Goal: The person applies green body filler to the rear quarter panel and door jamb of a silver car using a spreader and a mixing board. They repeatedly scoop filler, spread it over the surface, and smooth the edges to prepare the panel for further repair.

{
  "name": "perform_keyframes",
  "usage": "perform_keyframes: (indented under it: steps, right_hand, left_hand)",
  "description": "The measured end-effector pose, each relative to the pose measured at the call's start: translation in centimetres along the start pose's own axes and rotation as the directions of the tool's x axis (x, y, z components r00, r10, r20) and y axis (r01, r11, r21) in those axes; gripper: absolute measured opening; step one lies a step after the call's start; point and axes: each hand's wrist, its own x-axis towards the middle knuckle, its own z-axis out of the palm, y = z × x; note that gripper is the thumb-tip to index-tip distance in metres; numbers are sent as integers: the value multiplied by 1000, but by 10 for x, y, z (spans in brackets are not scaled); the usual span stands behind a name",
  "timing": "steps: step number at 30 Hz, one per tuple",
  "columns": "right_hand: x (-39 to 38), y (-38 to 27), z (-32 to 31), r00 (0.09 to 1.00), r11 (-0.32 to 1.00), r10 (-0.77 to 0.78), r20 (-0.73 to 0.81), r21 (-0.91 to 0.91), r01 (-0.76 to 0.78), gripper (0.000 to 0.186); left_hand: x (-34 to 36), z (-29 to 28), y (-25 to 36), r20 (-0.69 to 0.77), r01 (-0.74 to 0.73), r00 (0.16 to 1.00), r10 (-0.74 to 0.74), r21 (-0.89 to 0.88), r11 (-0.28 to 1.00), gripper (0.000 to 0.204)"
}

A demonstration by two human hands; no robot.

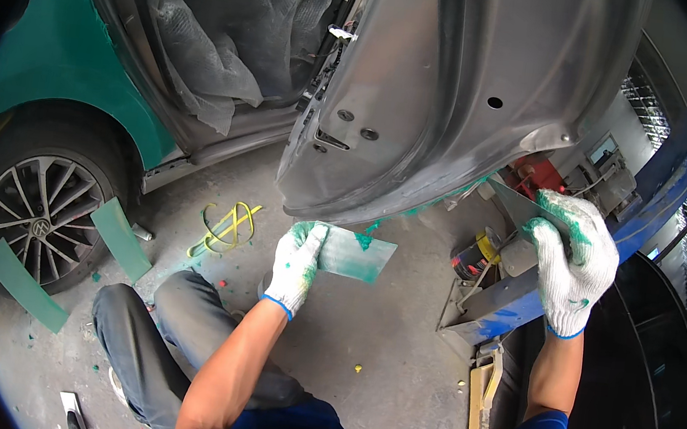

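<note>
My left hand (295,267), in a white knit glove stained green, is closed on one end of a flat metallic plate (362,259) smeared with green putty. A thicker dab of putty sits at the plate's upper edge. Gloved the same way, my right hand (575,262) is closed on a thin, dark, flat spreader (514,205); its fingers carry green putty. The spreader lies close to the lower edge of an open grey car door (403,137), where green putty shows; whether it touches cannot be made out. Between the plate and the door edge hangs a bit of green putty.
The car's green rear panel (80,70) and wheel (42,218) are at left. Green curved strips (120,240) lean by the tyre. On the floor are yellow strapping (227,231) and a putty knife (72,417). A blue post (511,306) and a tin (474,259) stand at right.
</note>
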Motion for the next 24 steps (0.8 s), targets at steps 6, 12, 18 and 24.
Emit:
perform_keyframes:
  steps: [6,12,18,24]
  right_hand:
    - [2,-3,-17,985,987,-163,-64,-19,162,24]
    - [11,-11,7,971,960,-237,13,-149,237,24]
    - [-16,-3,50,962,959,-264,76,-84,270,23]
    - [-45,0,95,966,967,-234,106,-76,243,26]
  left_hand:
    - [4,3,-8,-7,24,1000,-24,20,1000,22]
    - [0,4,-1,-1,10,1000,-10,-26,1000,22]
    - [8,13,-7,-10,46,999,-47,-55,997,22]
    - [10,18,-10,-11,42,999,-43,-33,999,25]
